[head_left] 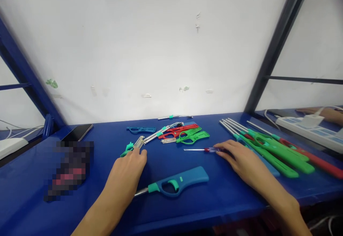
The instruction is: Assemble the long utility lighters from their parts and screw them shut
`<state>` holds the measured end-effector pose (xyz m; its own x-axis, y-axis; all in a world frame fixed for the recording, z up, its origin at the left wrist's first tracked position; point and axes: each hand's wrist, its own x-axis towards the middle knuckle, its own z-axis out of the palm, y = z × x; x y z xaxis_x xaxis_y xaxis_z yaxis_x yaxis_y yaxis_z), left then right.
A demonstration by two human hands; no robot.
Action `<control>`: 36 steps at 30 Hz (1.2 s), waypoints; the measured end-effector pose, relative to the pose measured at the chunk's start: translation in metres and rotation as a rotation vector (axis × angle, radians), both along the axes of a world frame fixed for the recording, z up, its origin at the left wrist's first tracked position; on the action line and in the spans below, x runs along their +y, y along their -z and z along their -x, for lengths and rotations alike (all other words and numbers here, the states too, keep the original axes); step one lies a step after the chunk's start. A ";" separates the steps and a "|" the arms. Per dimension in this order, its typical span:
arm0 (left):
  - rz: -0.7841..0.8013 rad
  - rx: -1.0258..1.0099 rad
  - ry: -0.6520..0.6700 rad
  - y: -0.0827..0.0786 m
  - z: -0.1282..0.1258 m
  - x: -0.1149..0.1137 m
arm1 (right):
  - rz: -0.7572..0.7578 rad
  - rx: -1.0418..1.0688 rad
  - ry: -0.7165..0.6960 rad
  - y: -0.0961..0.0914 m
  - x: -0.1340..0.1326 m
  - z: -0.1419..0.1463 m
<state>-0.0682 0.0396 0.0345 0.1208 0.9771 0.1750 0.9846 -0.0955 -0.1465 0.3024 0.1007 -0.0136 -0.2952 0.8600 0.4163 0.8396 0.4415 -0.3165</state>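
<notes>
My left hand point(128, 168) rests at a small pile of teal plastic triggers point(128, 147) and clear fuel tanks point(139, 142). Its fingers bend down and away, so the fingertips are hidden. With bent fingers, my right hand point(235, 155) holds the clear handle of a screwdriver point(198, 150), which lies low over the table, shaft pointing left. Between my forearms lies a whole blue gas lighter point(184, 180) with a teal trigger; its metal tube passes behind my left wrist. Farther back sit opened lighter shells, one red point(174, 131), one green point(191, 136) and one blue point(140, 129).
Several long lighters point(278, 150) in green, red and blue lie at the right. Metal tubes point(155, 134) rest among the shells. A phone point(77, 133) and a blurred-out dark item point(71, 171) are at the left. Beyond the right frame post are a power strip point(308, 128) and another person's hand point(327, 115).
</notes>
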 end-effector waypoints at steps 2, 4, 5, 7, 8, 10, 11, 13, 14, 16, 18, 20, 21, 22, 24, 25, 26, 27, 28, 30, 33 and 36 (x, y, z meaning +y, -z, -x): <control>-0.015 0.009 -0.001 0.000 -0.002 0.002 | 0.023 0.016 0.007 -0.003 -0.002 0.002; -0.034 0.009 -0.007 0.000 -0.003 0.002 | 0.035 0.031 0.006 -0.007 -0.005 0.004; -0.045 0.007 -0.010 -0.001 -0.004 0.002 | 0.036 0.037 0.005 -0.009 -0.006 0.005; -0.067 0.010 -0.025 -0.002 -0.005 0.001 | 0.024 0.047 0.000 -0.014 -0.012 0.009; -0.077 0.017 -0.036 -0.003 -0.006 0.000 | 0.014 0.061 -0.014 -0.017 -0.016 0.013; -0.092 0.035 -0.069 -0.005 -0.009 -0.003 | 0.017 0.102 -0.081 -0.023 -0.027 0.025; -0.097 0.043 -0.088 -0.007 -0.011 -0.006 | 0.040 0.131 -0.136 -0.026 -0.033 0.033; -0.104 0.057 -0.122 -0.013 -0.014 -0.013 | 0.134 0.138 -0.246 -0.031 -0.044 0.051; -0.103 0.052 -0.135 -0.018 -0.014 -0.017 | 0.163 0.130 -0.296 -0.032 -0.048 0.059; -0.095 0.019 -0.151 -0.029 -0.011 -0.027 | 0.196 0.113 -0.392 -0.032 -0.052 0.073; -0.112 -0.141 -0.190 -0.040 -0.002 -0.038 | 0.199 0.124 -0.468 -0.030 -0.053 0.080; -0.210 -0.229 -0.213 -0.049 0.010 -0.048 | 0.197 0.157 -0.516 -0.029 -0.052 0.082; -0.290 -0.260 -0.251 -0.051 0.016 -0.052 | 0.197 0.177 -0.528 -0.028 -0.052 0.082; -0.314 -0.292 -0.263 -0.052 0.021 -0.055 | 0.196 0.196 -0.535 -0.028 -0.053 0.081; -0.441 -0.340 -0.221 -0.052 0.028 -0.060 | 0.179 0.232 -0.540 -0.026 -0.055 0.080; -0.487 -0.350 -0.179 -0.051 0.030 -0.061 | 0.151 0.247 -0.542 -0.025 -0.055 0.081; -0.523 -0.355 -0.130 -0.050 0.029 -0.061 | 0.110 0.260 -0.546 -0.024 -0.056 0.082; -0.547 -0.354 -0.081 -0.049 0.028 -0.062 | 0.067 0.270 -0.554 -0.023 -0.057 0.084; -0.559 -0.351 -0.041 -0.049 0.025 -0.062 | 0.031 0.274 -0.566 -0.022 -0.057 0.086; -0.572 -0.356 0.029 -0.049 0.018 -0.061 | -0.001 0.266 -0.588 -0.021 -0.059 0.092; -0.559 -0.419 0.151 -0.049 0.003 -0.057 | 0.037 0.209 -0.614 -0.022 -0.062 0.099; -0.482 -0.524 0.256 -0.044 -0.016 -0.054 | 0.117 0.158 -0.613 -0.027 -0.068 0.100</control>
